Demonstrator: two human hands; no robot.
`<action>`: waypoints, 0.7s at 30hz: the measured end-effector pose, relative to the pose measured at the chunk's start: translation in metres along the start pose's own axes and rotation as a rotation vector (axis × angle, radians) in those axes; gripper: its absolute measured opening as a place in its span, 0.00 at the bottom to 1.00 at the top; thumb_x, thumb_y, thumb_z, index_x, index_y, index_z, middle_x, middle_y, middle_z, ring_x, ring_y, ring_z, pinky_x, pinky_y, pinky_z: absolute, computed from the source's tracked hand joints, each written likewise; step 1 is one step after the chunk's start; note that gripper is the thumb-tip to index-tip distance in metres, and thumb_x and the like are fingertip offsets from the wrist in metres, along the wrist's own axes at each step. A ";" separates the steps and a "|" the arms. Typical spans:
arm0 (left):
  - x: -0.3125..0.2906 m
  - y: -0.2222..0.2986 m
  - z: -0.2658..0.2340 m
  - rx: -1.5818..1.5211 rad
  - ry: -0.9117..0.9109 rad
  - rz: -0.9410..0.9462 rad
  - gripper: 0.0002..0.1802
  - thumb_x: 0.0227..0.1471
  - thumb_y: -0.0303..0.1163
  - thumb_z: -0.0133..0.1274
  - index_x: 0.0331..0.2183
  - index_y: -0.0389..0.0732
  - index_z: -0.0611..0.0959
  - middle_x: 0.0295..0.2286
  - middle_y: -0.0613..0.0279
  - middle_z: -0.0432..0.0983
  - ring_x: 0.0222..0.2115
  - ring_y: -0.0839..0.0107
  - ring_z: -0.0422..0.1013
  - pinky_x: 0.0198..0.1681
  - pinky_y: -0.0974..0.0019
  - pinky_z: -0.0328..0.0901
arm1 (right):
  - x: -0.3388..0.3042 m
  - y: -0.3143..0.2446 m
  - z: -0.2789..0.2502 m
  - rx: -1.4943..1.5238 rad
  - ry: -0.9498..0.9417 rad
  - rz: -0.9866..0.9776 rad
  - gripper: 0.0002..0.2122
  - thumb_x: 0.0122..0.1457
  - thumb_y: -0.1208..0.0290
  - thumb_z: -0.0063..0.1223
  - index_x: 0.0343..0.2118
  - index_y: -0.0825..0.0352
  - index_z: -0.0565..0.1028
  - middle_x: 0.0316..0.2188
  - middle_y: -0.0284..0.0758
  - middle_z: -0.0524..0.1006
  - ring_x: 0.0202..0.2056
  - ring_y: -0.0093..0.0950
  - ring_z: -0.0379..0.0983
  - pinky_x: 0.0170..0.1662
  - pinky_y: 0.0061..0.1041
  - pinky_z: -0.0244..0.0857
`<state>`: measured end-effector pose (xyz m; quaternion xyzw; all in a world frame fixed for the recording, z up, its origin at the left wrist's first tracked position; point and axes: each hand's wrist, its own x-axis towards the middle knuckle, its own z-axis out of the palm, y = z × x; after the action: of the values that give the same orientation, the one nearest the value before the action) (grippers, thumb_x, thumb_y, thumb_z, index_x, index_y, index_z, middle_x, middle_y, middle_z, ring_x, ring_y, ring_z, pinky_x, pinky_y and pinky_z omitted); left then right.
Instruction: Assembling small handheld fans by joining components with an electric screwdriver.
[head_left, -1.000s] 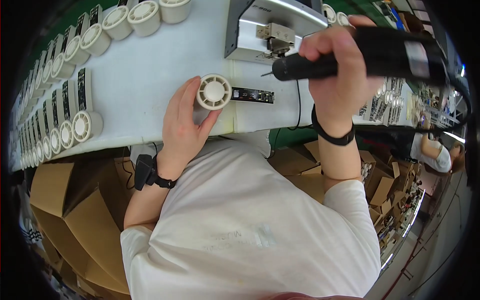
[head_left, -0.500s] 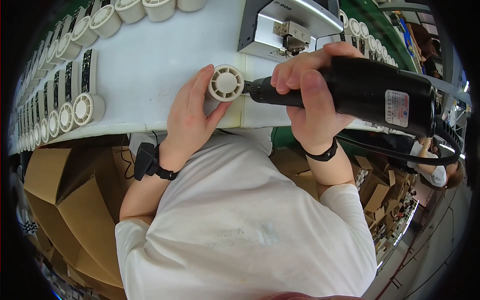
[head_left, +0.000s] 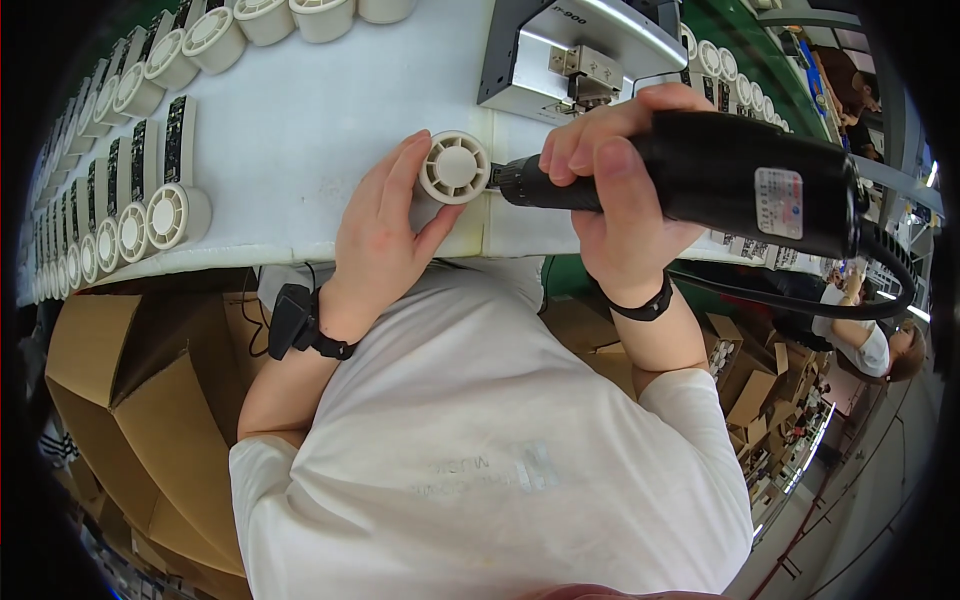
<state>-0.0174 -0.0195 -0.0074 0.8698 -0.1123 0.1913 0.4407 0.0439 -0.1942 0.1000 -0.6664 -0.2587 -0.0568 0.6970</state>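
Observation:
Between the fingers and thumb of my left hand (head_left: pixel 385 220) is a round white plastic housing (head_left: pixel 456 167) with a slotted, spoked top. My right hand (head_left: pixel 630 190) is wrapped round a black electric screwdriver (head_left: pixel 740 180), held nearly level. Its narrow tip points left and meets the right side of the housing; the exact contact spot is too small to make out. A black cable leaves the screwdriver's back end and curves down behind my right wrist.
Beyond my right hand stands a silver and dark metal machine (head_left: pixel 585 60). Rows of similar white housings (head_left: pixel 178 216) and strips with circuit boards (head_left: pixel 179 140) line the table's left and far sides. Open cardboard boxes (head_left: pixel 170 430) sit below on the left. At the far right is another person (head_left: pixel 865 335).
The back end of the screwdriver has swung slightly toward the left and its cable has shifted. My left hand and the housing have hardly moved.

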 end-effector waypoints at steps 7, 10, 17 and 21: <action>0.000 0.001 0.001 0.003 0.008 0.009 0.37 0.45 0.28 0.65 0.56 0.35 0.67 0.48 0.49 0.73 0.45 0.52 0.72 0.46 0.58 0.69 | -0.003 0.000 0.003 0.014 -0.002 0.004 0.16 0.59 0.79 0.50 0.49 0.66 0.60 0.24 0.35 0.71 0.23 0.27 0.67 0.30 0.34 0.67; 0.000 -0.001 0.001 -0.002 0.022 0.026 0.36 0.45 0.27 0.65 0.55 0.34 0.68 0.48 0.48 0.73 0.45 0.51 0.72 0.47 0.57 0.69 | -0.003 0.003 0.004 0.052 -0.011 0.009 0.15 0.59 0.79 0.50 0.47 0.65 0.61 0.24 0.35 0.70 0.23 0.27 0.66 0.30 0.33 0.67; 0.003 0.003 -0.007 -0.010 -0.017 -0.021 0.35 0.44 0.27 0.65 0.53 0.34 0.69 0.47 0.46 0.72 0.45 0.48 0.71 0.48 0.55 0.68 | -0.004 0.008 0.001 -0.036 -0.163 -0.068 0.14 0.58 0.82 0.49 0.45 0.64 0.60 0.24 0.36 0.69 0.24 0.26 0.65 0.30 0.31 0.67; 0.003 0.003 -0.010 -0.033 -0.024 -0.021 0.34 0.44 0.27 0.64 0.52 0.34 0.69 0.46 0.45 0.72 0.45 0.46 0.70 0.48 0.54 0.67 | -0.007 0.009 0.007 0.000 -0.111 -0.032 0.14 0.58 0.84 0.47 0.44 0.64 0.60 0.24 0.36 0.69 0.24 0.26 0.66 0.31 0.30 0.67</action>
<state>-0.0178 -0.0131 0.0012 0.8658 -0.1114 0.1744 0.4557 0.0390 -0.1882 0.0889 -0.6641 -0.3077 -0.0311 0.6806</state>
